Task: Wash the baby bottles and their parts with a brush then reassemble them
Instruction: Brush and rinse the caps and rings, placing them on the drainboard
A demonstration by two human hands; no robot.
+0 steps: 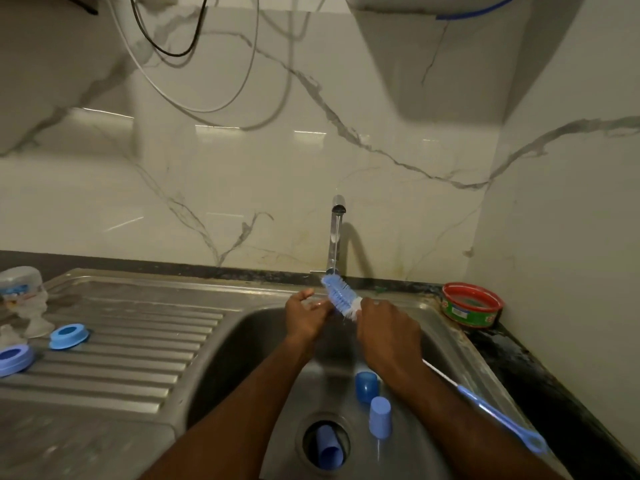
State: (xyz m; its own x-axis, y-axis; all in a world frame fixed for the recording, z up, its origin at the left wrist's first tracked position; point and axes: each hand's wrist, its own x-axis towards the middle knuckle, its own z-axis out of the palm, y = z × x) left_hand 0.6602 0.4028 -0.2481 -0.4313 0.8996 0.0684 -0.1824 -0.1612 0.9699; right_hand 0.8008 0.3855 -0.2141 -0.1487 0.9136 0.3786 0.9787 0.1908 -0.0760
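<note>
A blue and white bottle brush [339, 294] is held under the running tap [336, 233] over the sink basin [242, 341]. My right hand [384, 332] grips the brush just below its bristles; the long blue handle [498, 417] sticks out behind my wrist. My left hand [304, 311] has its fingers against the bristles on the left side. Two blue caps [366, 386] [380, 417] stand in the basin, and a third blue cap [328, 452] lies in the drain hole. Two blue screw rings [68, 336] [14, 358] lie on the draining board.
An upturned clear bottle [21, 289] and clear teats [36, 318] stand at the left end of the steel draining board [121, 358]. A red and green tub [471, 304] sits on the dark counter right of the sink. Marble wall behind.
</note>
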